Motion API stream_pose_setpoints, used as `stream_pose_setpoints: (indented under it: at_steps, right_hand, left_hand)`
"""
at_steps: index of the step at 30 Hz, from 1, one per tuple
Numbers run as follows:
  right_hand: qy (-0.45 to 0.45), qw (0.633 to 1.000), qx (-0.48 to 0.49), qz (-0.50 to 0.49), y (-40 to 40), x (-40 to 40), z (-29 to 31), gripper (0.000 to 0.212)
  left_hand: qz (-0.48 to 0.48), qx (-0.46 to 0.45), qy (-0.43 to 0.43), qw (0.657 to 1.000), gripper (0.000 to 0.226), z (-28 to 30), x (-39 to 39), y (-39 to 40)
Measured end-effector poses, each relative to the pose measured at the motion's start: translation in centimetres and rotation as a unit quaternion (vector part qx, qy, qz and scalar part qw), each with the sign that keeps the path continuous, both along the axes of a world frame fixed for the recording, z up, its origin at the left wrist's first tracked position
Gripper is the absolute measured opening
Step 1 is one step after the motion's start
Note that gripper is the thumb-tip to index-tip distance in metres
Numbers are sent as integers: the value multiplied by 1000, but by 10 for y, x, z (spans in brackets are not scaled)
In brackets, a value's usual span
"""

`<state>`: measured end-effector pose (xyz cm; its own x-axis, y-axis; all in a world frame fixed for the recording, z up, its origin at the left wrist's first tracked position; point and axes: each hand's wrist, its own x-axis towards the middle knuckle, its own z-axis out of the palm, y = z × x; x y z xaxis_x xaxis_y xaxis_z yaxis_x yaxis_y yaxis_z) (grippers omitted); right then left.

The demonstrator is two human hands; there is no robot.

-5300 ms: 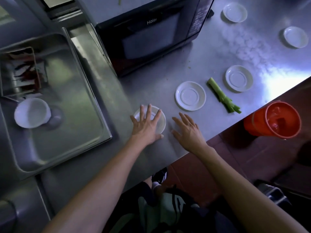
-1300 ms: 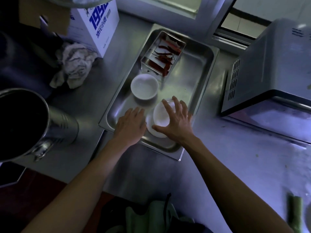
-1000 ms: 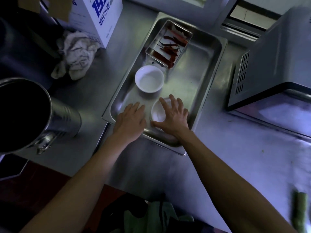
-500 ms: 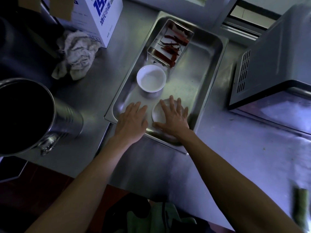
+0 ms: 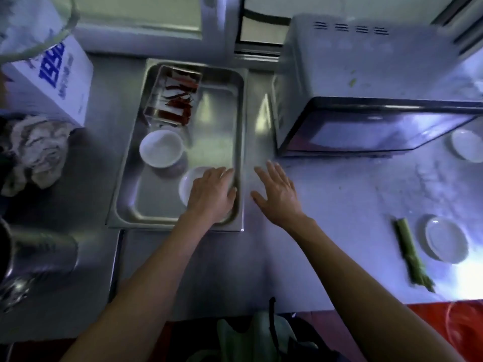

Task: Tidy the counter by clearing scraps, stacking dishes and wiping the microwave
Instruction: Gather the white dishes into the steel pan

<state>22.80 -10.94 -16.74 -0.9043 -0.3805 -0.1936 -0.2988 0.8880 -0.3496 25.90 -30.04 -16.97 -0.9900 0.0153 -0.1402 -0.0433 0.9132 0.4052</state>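
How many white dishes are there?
4. A bowl and a saucer under the left hand sit in the metal tray. Two saucers lie on the counter: right of the microwave and beside the green stalk. More may be out of view.

A silver-grey steel tray [image 5: 241, 121] is seen on a grey steel counter [image 5: 352, 199]. White is recorded for the bowl [image 5: 161, 148], the saucer in the tray [image 5: 187, 186] and two saucers at right [image 5: 445, 242] [image 5: 466, 148]. Red chillies [image 5: 179, 100] are noted. The stalk [image 5: 410, 253] is green. Blue print is carried on a white box [image 5: 56, 82]. The microwave [image 5: 366, 74] is grey with a black front. The cloth [image 5: 36, 150] is off-white, mottled grey.
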Motion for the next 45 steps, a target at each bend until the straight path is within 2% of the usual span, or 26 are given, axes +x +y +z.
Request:
stream_pose_setpoints:
  at_steps: [5,11,22,26,32,42,45]
  right_hand:
    - [-50,992,19,-118,111,29,8,59]
    - [-57,972,13,-229,242,90,15,59]
    - [-33,940,-16,-339,418,202,40,49]
    - [-22,924,-29,-382,457,230,43,56]
    - [-6,906,-47,-420,497,258,46,51]
    - [-3,906,-39,-422,541,272,32,49]
    - [-9,909,-38,-416,552,261,23,48]
  left_hand:
    - [-110,-4,3,994,50,7,-19,101]
    - [-234,-40,-34,971,52,11,2,231]
    - [-335,-81,-15,938,50,45,67,411]
    - [-365,-98,-13,926,49,55,85,469]
    - [-402,-94,-6,911,49,63,104,531]
    - [-453,-121,-20,883,57,44,96,584]
    - [-448,-128,-29,885,60,36,82,595]
